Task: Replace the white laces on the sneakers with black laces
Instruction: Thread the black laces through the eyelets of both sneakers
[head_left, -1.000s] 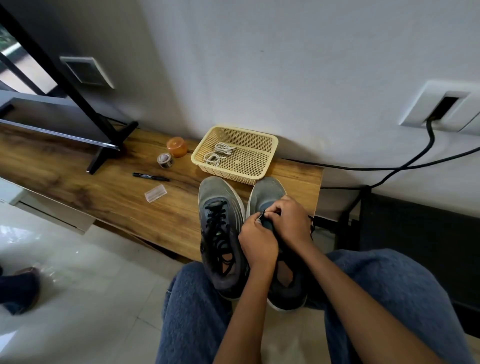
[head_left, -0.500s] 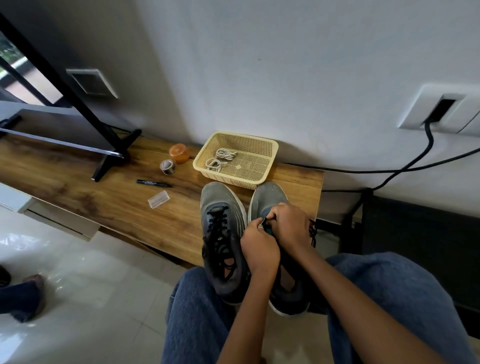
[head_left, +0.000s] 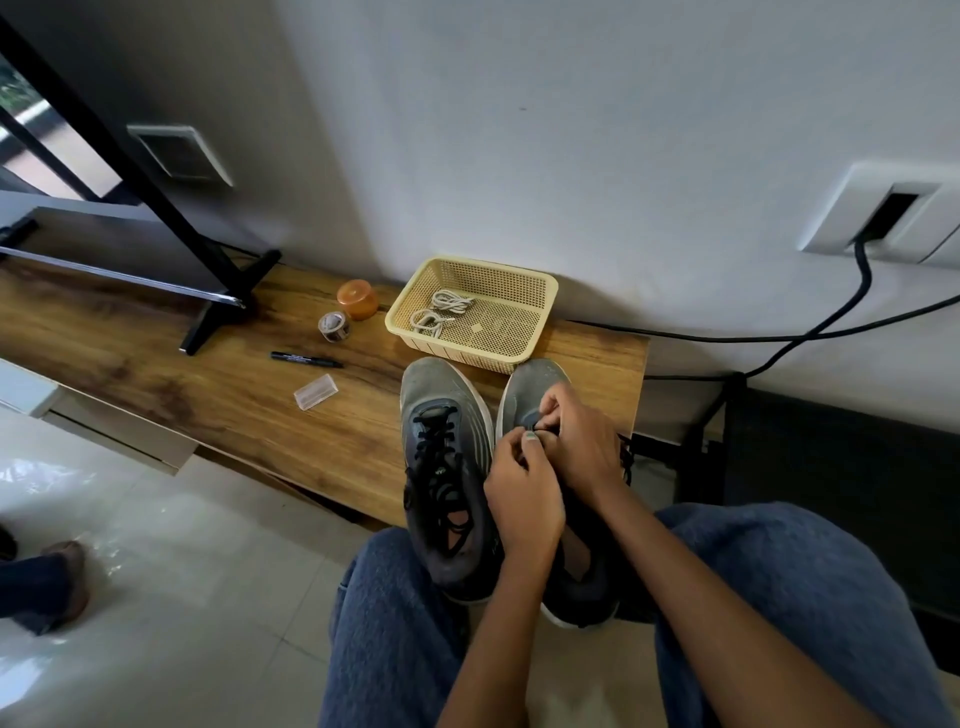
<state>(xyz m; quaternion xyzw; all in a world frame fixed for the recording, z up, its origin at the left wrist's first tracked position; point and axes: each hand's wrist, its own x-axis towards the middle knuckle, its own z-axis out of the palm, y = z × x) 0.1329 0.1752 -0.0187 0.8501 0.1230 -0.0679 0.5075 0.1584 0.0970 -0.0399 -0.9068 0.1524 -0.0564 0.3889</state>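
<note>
Wooden bench (head_left: 156, 374); basket (head_left: 540, 293) holding white laces (head_left: 441, 312); left sneaker (head_left: 447, 467) black-laced; right sneaker (head_left: 530, 395) half hidden by left hand (head_left: 524, 493) and right hand (head_left: 587, 441), both pinching black lace (head_left: 540, 427); fingers now farther toward toe

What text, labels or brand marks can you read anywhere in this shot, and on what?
Nothing can be read for certain.
Left sneaker: a small pale mark on the tongue, too small to read.
Marker: pale print along the barrel, blurred.
Tape roll: dark printing on its face, unreadable.
Basket, orange lid, clear box: no text visible.
</note>
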